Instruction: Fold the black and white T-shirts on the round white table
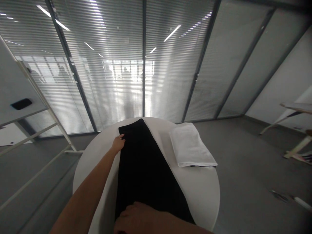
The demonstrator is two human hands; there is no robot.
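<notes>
A long black garment (143,165) lies folded lengthwise across a round white table (202,191). My left hand (118,143) reaches out to its far left edge and pinches the cloth near the far corner. At the near end, my right hand (136,219) rests on the cloth with the fingers curled over its left edge. A folded white towel (191,146) lies to the right of the garment, apart from both hands.
A glass wall with blinds (146,65) stands behind the table. A white metal frame and board (29,107) stands at the left. At the far right stand table legs (294,136), and a pen-like object (299,201) lies on the grey floor.
</notes>
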